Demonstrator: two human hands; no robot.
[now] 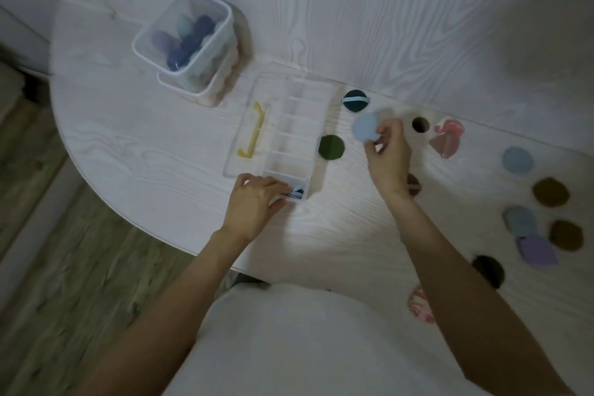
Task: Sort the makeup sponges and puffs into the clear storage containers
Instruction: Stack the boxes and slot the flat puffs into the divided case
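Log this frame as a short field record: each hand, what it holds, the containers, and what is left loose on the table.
left hand: fingers curled on the near end of the divided box
right hand: pinches a light blue puff, raised beside the box
square tub: holds sponges in blue and green tones
near compartment: blue items inside
loose on table: puffs in green, blue, brown, purple and pink, right of the box

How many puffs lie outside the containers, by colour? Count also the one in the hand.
Light blue puffs: 3, one in the right hand
Brown puffs: 4
Dark green puffs: 2
Dark teal puffs: 1
Pink marbled puffs: 2
Purple puffs: 1
Total: 13
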